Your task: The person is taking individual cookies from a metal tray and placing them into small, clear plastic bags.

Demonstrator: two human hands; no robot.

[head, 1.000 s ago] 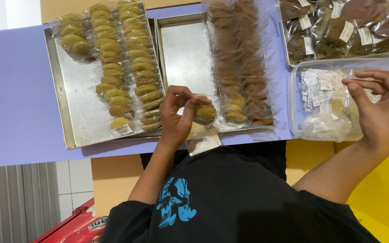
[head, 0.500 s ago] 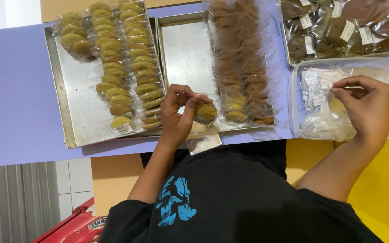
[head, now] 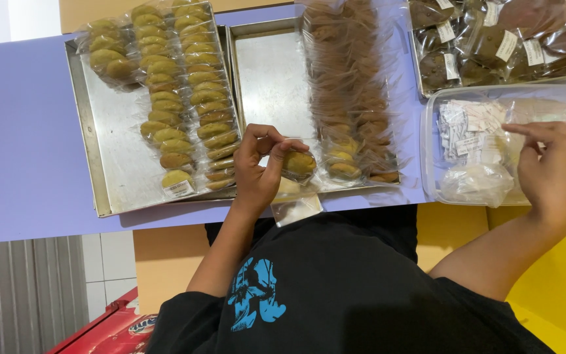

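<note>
We hold a bagged cookie [head: 299, 164] in our left hand [head: 260, 167], fingers clamped on the crinkled clear plastic above it; the cookie is round, golden-brown and domed, and sits at the near edge of the middle tray [head: 273, 85]. The loose end of its bag [head: 296, 208] hangs past the counter [head: 21, 144] edge, flat and glossy.

Our right hand [head: 551, 174] rests in a clear plastic tub [head: 427, 157], fingers loosely curled and slightly apart, the forefinger stretched over a heap of small white paper labels [head: 470, 128]; we cannot tell whether it grips one. A wad of soft clear bags [head: 476, 185] lies just beside it.

The counter is smooth and lavender. The left tray [head: 109, 170], dull scratched metal, carries two overlapping rows of yellow-green cookies [head: 191, 98] in clear sleeves, one with a small white rectangular label [head: 179, 189] at the near end. The middle tray bears a long row of brown cookies [head: 352, 85], also wrapped. At far right, dark chocolate cookies [head: 486, 39] in bags show white rectangular stickers.
</note>
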